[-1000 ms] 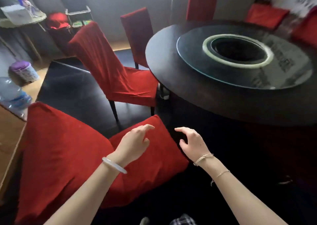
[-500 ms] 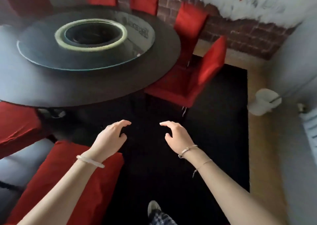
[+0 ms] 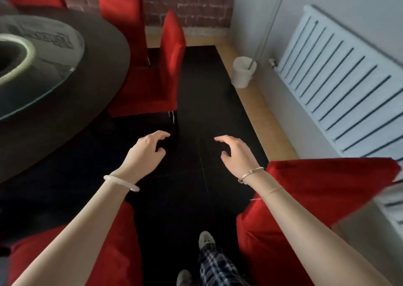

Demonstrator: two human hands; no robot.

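Note:
My left hand (image 3: 146, 155) and my right hand (image 3: 236, 155) are stretched out in front of me over the black floor. Their fingers are loosely curled, and neither hand holds or touches anything. A pale bangle sits on the left wrist and thin bracelets on the right wrist. A red-covered chair (image 3: 161, 72) stands ahead at the rim of the round dark table (image 3: 87, 102), with its back toward me. Another red chair (image 3: 316, 198) lies under my right forearm, and a further one (image 3: 113, 248) under my left forearm.
The table carries a glass turntable (image 3: 50, 52) at the left. More red chairs (image 3: 122, 13) line its far side before a brick wall. A white bucket (image 3: 243, 72) stands on the wooden floor strip at the right, beside a white radiator (image 3: 340, 83) on the wall.
The view has swung to the right: the table slid to the left edge, and the radiator and a red chair at the right came into sight. Both hands kept their empty, loosely curled pose.

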